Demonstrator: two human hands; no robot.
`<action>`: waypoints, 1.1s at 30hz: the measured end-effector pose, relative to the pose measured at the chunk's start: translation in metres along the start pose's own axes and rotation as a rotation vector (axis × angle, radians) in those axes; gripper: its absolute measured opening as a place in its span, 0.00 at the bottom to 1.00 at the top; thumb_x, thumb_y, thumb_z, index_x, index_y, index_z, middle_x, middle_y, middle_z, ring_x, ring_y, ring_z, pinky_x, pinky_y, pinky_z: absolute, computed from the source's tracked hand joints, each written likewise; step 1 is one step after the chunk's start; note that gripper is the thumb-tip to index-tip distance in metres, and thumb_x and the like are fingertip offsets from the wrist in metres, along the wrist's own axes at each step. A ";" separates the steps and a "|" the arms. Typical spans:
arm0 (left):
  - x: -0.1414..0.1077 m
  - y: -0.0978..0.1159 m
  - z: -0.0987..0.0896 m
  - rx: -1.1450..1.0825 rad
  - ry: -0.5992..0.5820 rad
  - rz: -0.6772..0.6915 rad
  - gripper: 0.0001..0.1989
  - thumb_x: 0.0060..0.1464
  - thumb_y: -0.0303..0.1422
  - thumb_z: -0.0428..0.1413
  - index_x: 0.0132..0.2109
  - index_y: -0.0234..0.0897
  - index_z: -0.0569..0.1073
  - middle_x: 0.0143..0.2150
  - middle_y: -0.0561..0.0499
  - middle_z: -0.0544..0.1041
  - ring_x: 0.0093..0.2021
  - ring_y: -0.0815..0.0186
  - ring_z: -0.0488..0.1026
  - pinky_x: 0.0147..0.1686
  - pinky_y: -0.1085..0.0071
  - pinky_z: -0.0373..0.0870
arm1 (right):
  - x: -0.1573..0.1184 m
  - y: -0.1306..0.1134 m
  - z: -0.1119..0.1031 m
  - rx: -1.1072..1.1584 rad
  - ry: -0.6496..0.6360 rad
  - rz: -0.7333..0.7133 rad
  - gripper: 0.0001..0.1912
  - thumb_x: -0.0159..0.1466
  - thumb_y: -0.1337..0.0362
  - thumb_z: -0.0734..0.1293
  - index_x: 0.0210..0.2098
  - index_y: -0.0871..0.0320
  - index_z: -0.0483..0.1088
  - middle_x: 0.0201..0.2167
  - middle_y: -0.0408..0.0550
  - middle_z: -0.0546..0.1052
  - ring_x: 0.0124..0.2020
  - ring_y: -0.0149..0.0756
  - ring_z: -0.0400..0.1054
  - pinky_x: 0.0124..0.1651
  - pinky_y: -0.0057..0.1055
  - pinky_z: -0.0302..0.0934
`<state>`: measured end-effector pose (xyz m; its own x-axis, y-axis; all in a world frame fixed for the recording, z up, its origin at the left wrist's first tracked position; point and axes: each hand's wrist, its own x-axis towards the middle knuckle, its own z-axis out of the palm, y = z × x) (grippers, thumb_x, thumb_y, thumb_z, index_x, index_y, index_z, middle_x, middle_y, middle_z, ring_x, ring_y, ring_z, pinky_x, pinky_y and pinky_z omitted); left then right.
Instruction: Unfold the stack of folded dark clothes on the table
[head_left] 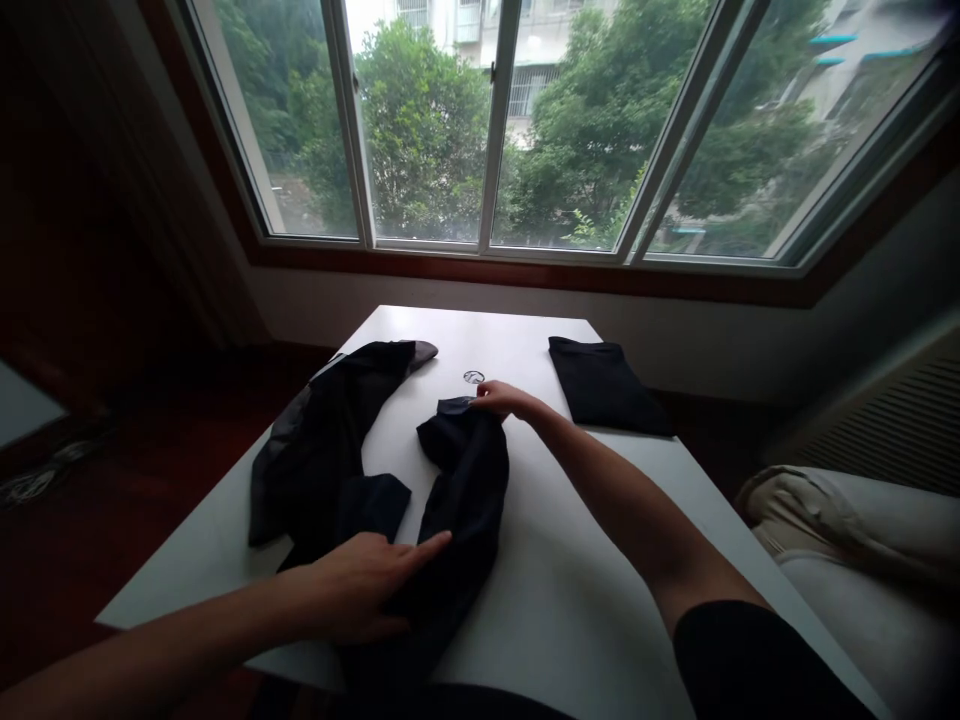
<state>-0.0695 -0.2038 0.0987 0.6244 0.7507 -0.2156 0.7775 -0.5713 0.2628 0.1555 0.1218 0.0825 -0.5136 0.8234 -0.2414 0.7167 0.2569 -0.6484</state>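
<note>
a dark garment [457, 490] is spread across the near part of the white table [585, 560], all crumpled and curved like a horseshoe, with one arm of the cloth running up the left side and the other bunched in the middle. the left hand [367, 585] is laid flat on the near end of it, fingers stretched out and pointing right, so nothing is pinched there, it's just pressed down on the cloth. the right hand [501, 397] is reached out to the far end of the middle bunch, and the grip is closed narrow on the edge of the fabric there, thumb and fingers nipped together on it.

a lighter grey lining can be seen along the outer left edge of the garment, near the table's left side. a second dark piece, folded [604, 385] into a neat rectangle, is parked at the far right of the table, well apart from both hands. a small round logo [473, 377] is printed on the table just beyond the right hand.

behind the table a wide window [495, 130] is seen, with green trees and buildings outside. at the right edge something pale and cushioned, maybe a sofa [862, 560], is sat just beside the table.
</note>
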 end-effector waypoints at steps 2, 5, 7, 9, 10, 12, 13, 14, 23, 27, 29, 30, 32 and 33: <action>-0.017 -0.010 -0.025 -0.015 0.067 0.030 0.49 0.56 0.29 0.57 0.79 0.53 0.45 0.46 0.52 0.81 0.39 0.58 0.78 0.43 0.65 0.72 | 0.010 -0.016 -0.011 0.327 0.083 -0.068 0.15 0.59 0.55 0.73 0.36 0.58 0.69 0.26 0.45 0.72 0.25 0.33 0.66 0.27 0.27 0.62; -0.047 -0.038 -0.080 -0.017 0.366 -0.214 0.44 0.59 0.31 0.55 0.78 0.52 0.49 0.52 0.51 0.79 0.43 0.59 0.78 0.45 0.66 0.72 | 0.020 -0.042 -0.026 0.725 0.254 -0.255 0.16 0.58 0.55 0.73 0.37 0.57 0.66 0.27 0.41 0.71 0.26 0.30 0.66 0.30 0.26 0.65; -0.064 -0.064 -0.117 0.005 0.550 -0.384 0.41 0.63 0.40 0.55 0.78 0.50 0.48 0.57 0.50 0.77 0.45 0.58 0.78 0.47 0.65 0.73 | 0.024 -0.053 -0.036 0.893 0.272 -0.386 0.18 0.59 0.56 0.72 0.44 0.55 0.66 0.34 0.43 0.75 0.33 0.32 0.71 0.38 0.30 0.70; -0.074 -0.089 -0.141 0.069 0.660 -0.426 0.41 0.64 0.49 0.54 0.78 0.48 0.49 0.61 0.48 0.74 0.52 0.55 0.76 0.54 0.60 0.72 | 0.028 -0.051 -0.045 0.916 0.277 -0.442 0.19 0.60 0.56 0.70 0.49 0.54 0.67 0.42 0.45 0.77 0.40 0.34 0.74 0.45 0.35 0.72; -0.074 -0.100 -0.145 0.102 0.682 -0.421 0.40 0.65 0.51 0.53 0.78 0.47 0.52 0.64 0.47 0.72 0.56 0.53 0.74 0.59 0.57 0.70 | 0.030 -0.044 -0.049 0.869 0.310 -0.423 0.19 0.61 0.56 0.69 0.50 0.54 0.68 0.45 0.47 0.78 0.42 0.35 0.74 0.47 0.36 0.72; -0.068 -0.122 -0.138 0.150 0.660 -0.401 0.37 0.65 0.54 0.51 0.75 0.45 0.59 0.68 0.46 0.68 0.64 0.50 0.69 0.66 0.54 0.64 | 0.034 -0.019 -0.055 0.679 0.443 -0.308 0.15 0.63 0.57 0.67 0.47 0.56 0.71 0.46 0.50 0.78 0.45 0.37 0.73 0.49 0.37 0.70; -0.062 -0.131 -0.129 0.163 0.629 -0.402 0.36 0.65 0.55 0.50 0.74 0.45 0.63 0.70 0.46 0.67 0.67 0.49 0.66 0.68 0.53 0.61 | 0.034 -0.001 -0.058 0.538 0.534 -0.230 0.14 0.64 0.58 0.66 0.45 0.58 0.73 0.46 0.51 0.78 0.45 0.39 0.73 0.50 0.37 0.69; -0.054 -0.141 -0.117 0.166 0.588 -0.411 0.36 0.65 0.56 0.50 0.72 0.44 0.65 0.71 0.46 0.66 0.69 0.48 0.64 0.69 0.53 0.60 | 0.034 0.019 -0.060 0.379 0.602 -0.157 0.13 0.65 0.58 0.65 0.45 0.58 0.74 0.46 0.52 0.78 0.47 0.40 0.72 0.53 0.37 0.67; 0.046 -0.228 -0.041 0.091 0.527 -0.797 0.49 0.60 0.63 0.50 0.79 0.43 0.49 0.79 0.37 0.48 0.76 0.37 0.49 0.69 0.43 0.51 | -0.012 0.185 -0.066 -0.513 0.815 0.487 0.28 0.68 0.50 0.68 0.60 0.63 0.69 0.60 0.67 0.67 0.62 0.58 0.59 0.63 0.52 0.54; 0.088 -0.253 -0.046 0.014 0.621 -0.931 0.49 0.63 0.57 0.51 0.79 0.34 0.46 0.76 0.30 0.55 0.72 0.39 0.59 0.66 0.46 0.59 | -0.013 0.199 -0.064 -0.548 0.833 0.484 0.18 0.72 0.57 0.62 0.55 0.58 0.74 0.57 0.62 0.69 0.60 0.55 0.60 0.59 0.52 0.55; 0.102 -0.253 -0.040 0.081 0.591 -0.829 0.41 0.63 0.48 0.55 0.76 0.36 0.56 0.74 0.34 0.61 0.71 0.42 0.61 0.67 0.46 0.56 | -0.011 0.196 -0.067 -0.476 0.876 0.487 0.17 0.72 0.61 0.59 0.53 0.56 0.76 0.55 0.60 0.71 0.58 0.54 0.62 0.57 0.49 0.56; 0.107 -0.250 -0.035 0.122 0.571 -0.748 0.36 0.62 0.43 0.55 0.74 0.39 0.61 0.72 0.37 0.64 0.71 0.45 0.61 0.69 0.46 0.53 | -0.011 0.194 -0.070 -0.422 0.912 0.493 0.17 0.72 0.61 0.59 0.52 0.56 0.76 0.54 0.60 0.72 0.56 0.53 0.63 0.57 0.48 0.57; 0.112 -0.245 -0.023 0.171 0.556 -0.613 0.29 0.62 0.36 0.55 0.69 0.42 0.68 0.71 0.42 0.67 0.71 0.49 0.60 0.71 0.47 0.48 | -0.013 0.186 -0.076 -0.302 1.021 0.483 0.19 0.72 0.62 0.57 0.54 0.58 0.75 0.53 0.61 0.74 0.54 0.52 0.66 0.56 0.46 0.58; 0.112 -0.243 -0.019 0.173 0.564 -0.581 0.29 0.61 0.34 0.54 0.69 0.42 0.68 0.70 0.43 0.68 0.70 0.51 0.61 0.72 0.47 0.47 | -0.016 0.181 -0.080 -0.245 1.087 0.453 0.20 0.71 0.62 0.57 0.54 0.59 0.75 0.52 0.62 0.75 0.52 0.51 0.67 0.56 0.45 0.59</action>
<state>-0.1898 0.0256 0.0283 0.0243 0.9694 0.2442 0.9941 -0.0492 0.0963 0.3308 0.1958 0.0265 0.3898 0.8298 0.3994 0.8606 -0.1738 -0.4787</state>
